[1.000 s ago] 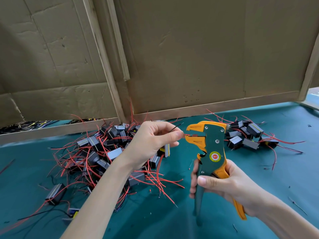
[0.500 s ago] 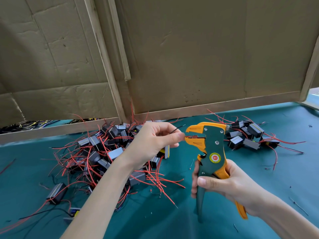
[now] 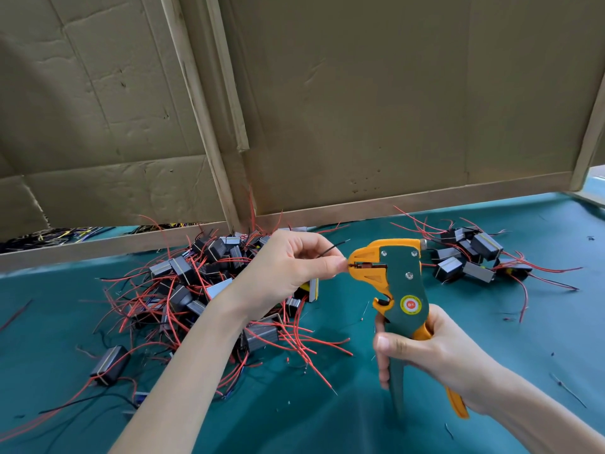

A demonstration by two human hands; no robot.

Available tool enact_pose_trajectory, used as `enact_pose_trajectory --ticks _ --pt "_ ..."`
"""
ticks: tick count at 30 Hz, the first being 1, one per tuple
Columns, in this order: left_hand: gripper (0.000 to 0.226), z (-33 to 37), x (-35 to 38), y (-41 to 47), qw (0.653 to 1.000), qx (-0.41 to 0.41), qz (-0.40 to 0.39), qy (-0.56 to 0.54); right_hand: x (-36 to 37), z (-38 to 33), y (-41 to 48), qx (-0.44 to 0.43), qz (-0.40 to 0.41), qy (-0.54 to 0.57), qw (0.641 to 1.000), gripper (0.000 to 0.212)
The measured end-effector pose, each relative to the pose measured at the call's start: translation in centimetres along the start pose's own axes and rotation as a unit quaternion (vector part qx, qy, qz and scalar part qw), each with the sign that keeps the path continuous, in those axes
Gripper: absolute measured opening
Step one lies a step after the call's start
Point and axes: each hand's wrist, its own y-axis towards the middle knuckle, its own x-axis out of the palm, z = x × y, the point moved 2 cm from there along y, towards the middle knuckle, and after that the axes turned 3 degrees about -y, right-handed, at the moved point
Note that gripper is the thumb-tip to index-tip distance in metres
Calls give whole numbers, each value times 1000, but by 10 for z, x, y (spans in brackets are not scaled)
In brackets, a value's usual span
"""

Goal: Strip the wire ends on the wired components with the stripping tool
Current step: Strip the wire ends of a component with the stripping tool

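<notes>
On the teal-green bench mat [image 3: 491, 339], head view: left hand [image 3: 288, 267] pinches a thin red wire end [image 3: 358, 265] betw. thumb and forefinger, with a small grey-and-yellow block component [image 3: 312, 290] under the palm. Right hand [image 3: 425, 355] wraps the handles of the upright green-and-orange pistol-type stripping tool [image 3: 399, 283]. Wire axis runs approx. horizontal, left to right, into the tool's mouth; left fingertips sit just beside its nose. Judged: wire seated, right-hand squeeze is due. Large heap of wired components [image 3: 196, 283] lies left, smaller group [image 3: 471, 257] right.

big component pile [image 3: 196, 290] centre-left on bench [image 3: 327, 421], small pile [image 3: 471, 257] upper right, stripping tool [image 3: 397, 299] between, cardboard wall [image 3: 360, 109] behind
</notes>
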Motion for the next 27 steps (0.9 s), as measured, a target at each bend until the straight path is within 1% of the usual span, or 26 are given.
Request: enact_pose_trajectory --ticks 3,7,8,9,11,12,14,18,21,25,27 --pt "7 -4 2 1 999 -11 -13 -33 5 5 -1 13 29 13 999 50" --pt "11 -18 10 6 987 -40 -2 -157 9 16 2 50 148 33 987 49" --pt "11 -23 12 6 984 -47 1 -174 7 17 3 60 150 40 986 46" --pt "12 -28 14 7 981 -53 3 -188 7 16 3 69 129 56 988 42" --pt "15 -36 14 9 975 -60 20 -211 6 10 6 76 61 134 986 26" --pt "19 -39 12 9 975 -61 34 -211 5 9 8 82 41 175 980 19" --pt "26 -41 8 10 979 -56 59 -186 3 9 10 96 30 214 972 13" --pt "34 -39 6 9 987 -45 94 -120 0 11 10 99 34 210 972 12" --pt "37 -31 6 8 995 -36 77 -58 0 9 9 83 32 184 979 12" --pt "29 -16 3 5 997 27 54 41 0 6 7 63 17 161 985 13" --pt "25 -12 1 4 996 54 55 45 1 4 6 55 11 153 987 13"
